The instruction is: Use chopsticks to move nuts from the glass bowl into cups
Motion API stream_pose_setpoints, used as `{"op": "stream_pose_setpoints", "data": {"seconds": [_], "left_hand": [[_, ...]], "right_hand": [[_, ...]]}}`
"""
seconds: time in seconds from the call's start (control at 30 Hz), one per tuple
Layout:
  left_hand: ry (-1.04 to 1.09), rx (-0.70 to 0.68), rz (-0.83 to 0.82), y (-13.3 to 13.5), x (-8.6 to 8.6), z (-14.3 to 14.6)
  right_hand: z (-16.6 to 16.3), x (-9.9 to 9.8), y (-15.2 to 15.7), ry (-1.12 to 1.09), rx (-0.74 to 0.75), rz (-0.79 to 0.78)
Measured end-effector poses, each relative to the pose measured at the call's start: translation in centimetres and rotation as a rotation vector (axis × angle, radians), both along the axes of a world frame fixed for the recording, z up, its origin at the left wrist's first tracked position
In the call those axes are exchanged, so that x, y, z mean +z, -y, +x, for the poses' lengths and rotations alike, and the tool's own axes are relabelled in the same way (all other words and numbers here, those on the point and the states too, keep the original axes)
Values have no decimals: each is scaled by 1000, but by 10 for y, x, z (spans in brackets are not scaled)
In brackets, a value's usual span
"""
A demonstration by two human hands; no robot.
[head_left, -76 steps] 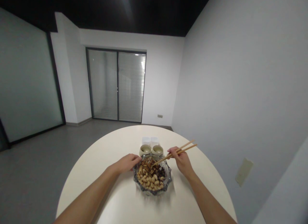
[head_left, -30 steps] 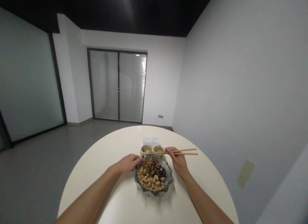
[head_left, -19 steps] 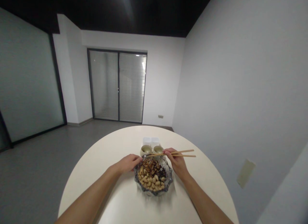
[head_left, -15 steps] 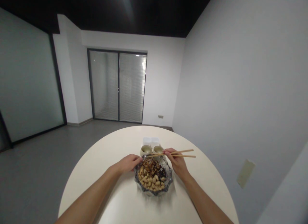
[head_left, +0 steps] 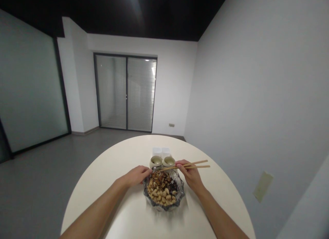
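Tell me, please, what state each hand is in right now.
Left hand: at the rim of the glass bowl; whether its grip is closed cannot be told.
Right hand: closed, holding chopsticks.

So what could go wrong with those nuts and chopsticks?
A few things might. The chopsticks are thin, so they could slip or cross in the right-hand grip, and anything pinched might drop; I can't tell if they hold anything. Their length runs close to the two cups behind the glass bowl, so a bump is possible. And the left-hand grip is at the bowl's edge; pushing there might jolt the nuts.
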State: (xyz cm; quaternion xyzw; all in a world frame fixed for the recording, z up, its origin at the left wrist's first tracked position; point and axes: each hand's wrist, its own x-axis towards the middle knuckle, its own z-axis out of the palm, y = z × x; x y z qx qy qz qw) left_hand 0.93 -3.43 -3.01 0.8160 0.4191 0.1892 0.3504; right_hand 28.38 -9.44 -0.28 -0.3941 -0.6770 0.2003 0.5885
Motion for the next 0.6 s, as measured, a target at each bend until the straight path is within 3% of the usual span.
{"op": "stream_pose_setpoints", "data": {"seconds": [0.6], "left_hand": [[-8,-5,25,0,1,1]], "right_hand": [[-4,4,1,-32,-28,60]]}}
